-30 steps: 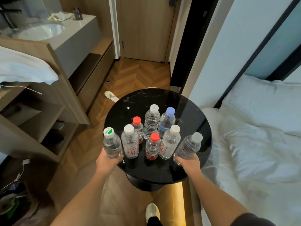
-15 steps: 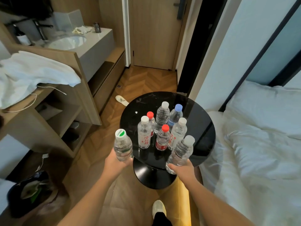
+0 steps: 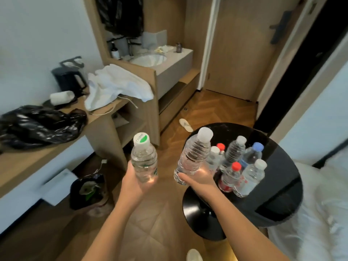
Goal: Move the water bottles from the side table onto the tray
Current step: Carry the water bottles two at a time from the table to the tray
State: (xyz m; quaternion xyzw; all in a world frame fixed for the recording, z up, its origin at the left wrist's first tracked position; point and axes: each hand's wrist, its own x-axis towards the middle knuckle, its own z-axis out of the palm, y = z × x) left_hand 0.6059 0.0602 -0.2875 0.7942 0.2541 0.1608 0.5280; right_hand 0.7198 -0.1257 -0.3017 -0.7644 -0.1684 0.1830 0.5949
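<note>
My left hand [image 3: 134, 182] grips a clear water bottle with a white and green cap [image 3: 144, 160], held upright in the air above the floor. My right hand [image 3: 199, 178] grips a second clear bottle with a white cap [image 3: 194, 157], tilted, just left of the round black side table [image 3: 278, 178]. Several more bottles [image 3: 243, 166] stand grouped on that table, with white, red and blue caps. No tray is plainly visible; a dark flat shape under the rolled towel on the desk is too blurred to name.
A wooden desk [image 3: 26, 162] runs along the left with a black plastic bag [image 3: 37, 123], white cloths [image 3: 114, 85], a rolled towel and a dark kettle [image 3: 69, 80]. Beyond are a sink counter [image 3: 169, 59] and door. A bin bag [image 3: 88, 191] sits on the floor. The bed [image 3: 323, 204] lies right.
Both hands lifted their bottles off the side table and carried them left. The view has swung left, bringing the desk into sight and pushing the table to the right.
</note>
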